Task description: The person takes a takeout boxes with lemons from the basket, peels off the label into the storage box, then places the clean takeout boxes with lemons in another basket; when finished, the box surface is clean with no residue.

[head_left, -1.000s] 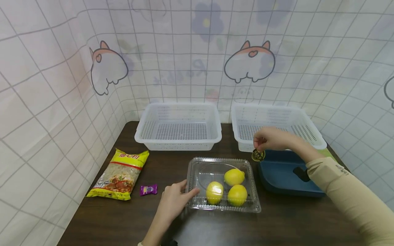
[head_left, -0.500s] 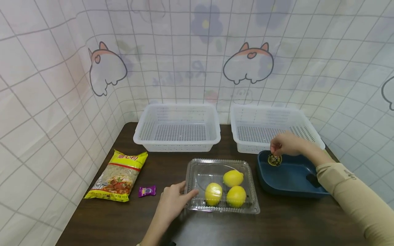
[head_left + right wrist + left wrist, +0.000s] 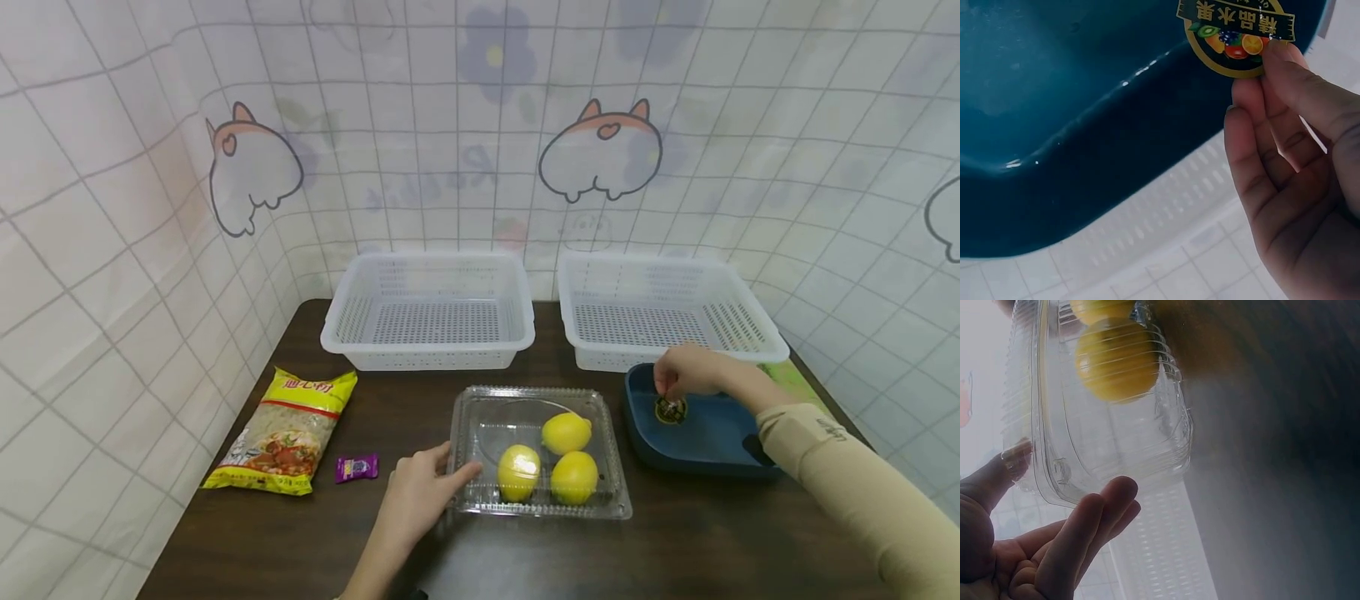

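Right hand (image 3: 693,371): pinches sticker (image 3: 1229,53)
Left hand (image 3: 422,483): grips clear box (image 3: 617,454)
Tray (image 3: 712,437) near desk's (image 3: 675,542) right edge: apparently placing; release likely next

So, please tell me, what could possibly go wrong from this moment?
The right hand pinches the round label near its edge, so it might slip and fall into the blue tray beneath it.

The three lemons do not fill the clear container; if the left hand, which holds its edge, tips it, they could roll and knock together.
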A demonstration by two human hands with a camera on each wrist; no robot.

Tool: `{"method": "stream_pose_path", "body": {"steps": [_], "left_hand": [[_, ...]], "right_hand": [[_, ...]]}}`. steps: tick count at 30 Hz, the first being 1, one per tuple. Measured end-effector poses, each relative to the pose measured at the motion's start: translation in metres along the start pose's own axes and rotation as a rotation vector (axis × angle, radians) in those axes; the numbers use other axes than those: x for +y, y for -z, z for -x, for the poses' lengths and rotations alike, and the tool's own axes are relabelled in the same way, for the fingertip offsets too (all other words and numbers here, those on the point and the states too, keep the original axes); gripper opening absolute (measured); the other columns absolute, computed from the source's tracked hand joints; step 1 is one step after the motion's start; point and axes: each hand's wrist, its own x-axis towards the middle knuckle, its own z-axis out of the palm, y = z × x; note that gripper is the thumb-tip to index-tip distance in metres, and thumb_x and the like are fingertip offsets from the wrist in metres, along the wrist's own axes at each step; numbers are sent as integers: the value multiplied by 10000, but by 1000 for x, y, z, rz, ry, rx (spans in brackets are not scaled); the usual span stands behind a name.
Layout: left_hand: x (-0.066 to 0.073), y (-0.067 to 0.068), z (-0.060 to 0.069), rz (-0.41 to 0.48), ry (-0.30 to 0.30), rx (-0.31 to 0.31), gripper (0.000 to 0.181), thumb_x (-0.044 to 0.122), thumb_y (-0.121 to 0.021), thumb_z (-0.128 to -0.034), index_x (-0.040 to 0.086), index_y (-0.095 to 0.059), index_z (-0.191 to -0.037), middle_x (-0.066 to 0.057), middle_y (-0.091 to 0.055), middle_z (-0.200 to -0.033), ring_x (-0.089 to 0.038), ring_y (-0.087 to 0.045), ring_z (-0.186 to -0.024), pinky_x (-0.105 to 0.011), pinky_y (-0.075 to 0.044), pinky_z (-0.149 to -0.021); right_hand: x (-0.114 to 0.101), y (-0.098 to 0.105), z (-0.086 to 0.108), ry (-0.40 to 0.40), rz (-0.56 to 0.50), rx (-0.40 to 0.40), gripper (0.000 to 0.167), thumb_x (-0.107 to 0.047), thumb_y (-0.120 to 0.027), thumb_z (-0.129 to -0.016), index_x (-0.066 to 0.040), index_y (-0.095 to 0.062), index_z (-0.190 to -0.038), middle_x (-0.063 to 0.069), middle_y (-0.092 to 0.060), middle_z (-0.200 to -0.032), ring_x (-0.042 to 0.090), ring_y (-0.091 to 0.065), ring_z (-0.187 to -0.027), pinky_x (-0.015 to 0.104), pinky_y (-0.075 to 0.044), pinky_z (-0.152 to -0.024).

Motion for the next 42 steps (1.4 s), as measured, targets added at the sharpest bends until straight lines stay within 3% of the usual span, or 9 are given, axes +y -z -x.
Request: {"method": "stream_pose_path", "body": {"steps": [7, 14, 19, 26, 31, 36, 39, 42], "left_hand": [[-1, -1, 1, 10, 2, 14, 719, 543, -698, -861, -43, -641, -1274, -213, -722, -1181, -292, -750, -966, -477, -601, -823], [-1, -1, 0, 7, 3, -13, 761, 587, -681, -854, -37, -633, -1288, -213, -697, -1236, -169, -694, -854, -451, -602, -803], [0, 0, 1, 6, 3, -24, 804, 625, -667, -842, -38, -628, -1295, -212, -686, -1256, -219, -729, -969, -474, -597, -848], [1, 0, 1, -2, 2, -13, 794, 623, -667, -844, -30, -632, -1293, -206, -700, -1233, -210, -727, -943, -465, -601, -836], [0, 1, 1, 1, 1, -6, 778, 611, -670, -848, -33, -638, -1284, -205, -710, -1215, -196, -719, -914, -458, -603, -813], [-1, 1, 0, -4, -9, -4, 756, 590, -678, -855, -39, -644, -1273, -207, -716, -1202, -188, -700, -869, -450, -602, -793], [-1, 1, -1, -8, -18, -4, 742, 575, -679, -863, -41, -642, -1274, -207, -715, -1204, -256, -736, -948, -464, -601, -815], [-1, 1, 0, -3, -15, -9, 720, 550, -685, -870, -44, -641, -1274, -211, -712, -1210, -324, -732, -1025, -481, -596, -841]], "right_hand": [[2, -6, -4, -2, 1, -18, 90, -26, -686, -863, -109, -679, -829, 2, -676, -807, 82, -539, -692, 254, -467, -623], [11, -16, -7, -11, 33, -23, 70, -29, -710, -849, -96, -702, -867, 7, -697, -842, 90, -587, -729, 275, -506, -642], [13, -20, -8, -6, 46, -11, 69, -64, -708, -868, -102, -725, -924, 12, -722, -887, 114, -643, -780, 297, -545, -674], [8, -15, -8, 25, 100, 20, 189, -71, -702, -882, -24, -734, -1062, 106, -746, -996, 232, -698, -886, 361, -580, -747], [-11, -15, -5, 72, 82, 87, 217, -98, -689, -904, -22, -728, -1104, 82, -754, -973, 159, -693, -844, 334, -579, -730], [-43, -16, 5, 135, 56, 221, 179, -184, -659, -947, -79, -740, -1068, -4, -751, -920, 21, -646, -741, 262, -562, -681], [-61, -17, 13, 129, 43, 313, 171, -218, -664, -949, -97, -747, -1035, -22, -750, -904, -32, -601, -694, 230, -537, -657], [-78, -20, 23, 79, -29, 337, 234, -262, -666, -948, -72, -743, -1059, -20, -737, -816, -14, -582, -638, 220, -515, -624]]}}
